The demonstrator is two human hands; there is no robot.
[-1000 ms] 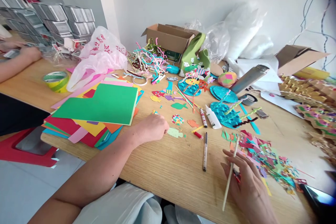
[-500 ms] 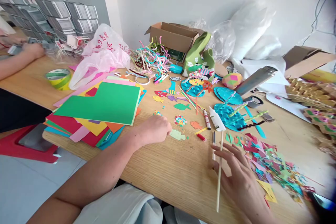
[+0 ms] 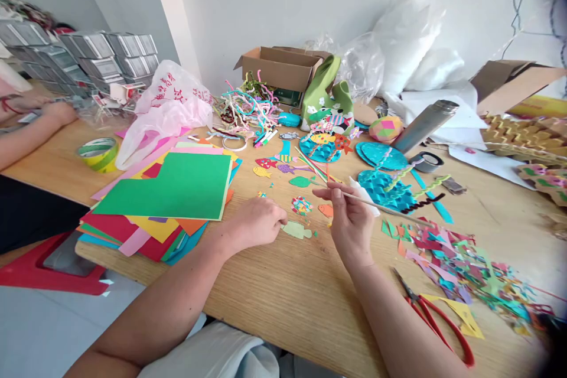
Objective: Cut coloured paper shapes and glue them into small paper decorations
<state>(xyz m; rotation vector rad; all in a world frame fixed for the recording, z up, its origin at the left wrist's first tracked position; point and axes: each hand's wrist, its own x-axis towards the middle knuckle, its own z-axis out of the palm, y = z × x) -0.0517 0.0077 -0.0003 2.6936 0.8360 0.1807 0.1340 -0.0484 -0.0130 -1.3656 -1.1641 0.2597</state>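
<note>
A: Where's the thin stick [image 3: 390, 209]?
B: In the right hand [image 3: 352, 224], pinched between thumb and fingers, slanting above the table [image 3: 292, 292].

A: And the pale green paper fish [image 3: 297, 230]?
B: Flat on the table, its left end right at the fingertips of the left hand [image 3: 259, 221]. Those fingers are curled under; whether they pinch it, I can't tell.

A: What crowds them?
B: The confetti-covered fish [image 3: 302, 206] lies between the hands. The right hand partly covers the orange fish [image 3: 325, 211] and the white bottle [image 3: 365, 196]. Red-handled scissors [image 3: 432, 313] lie beside the right forearm, paper scraps [image 3: 469, 266] beyond.

A: Any containers?
B: Towards the wall, an uncovered cardboard box [image 3: 277, 66], its inside mostly hidden. The green felt basket [image 3: 325, 97] has patterned paper fish [image 3: 323, 138] before it. A white plastic bag [image 3: 166, 112] slumps behind the coloured sheets [image 3: 172, 186]; I can't make out its contents.
</note>
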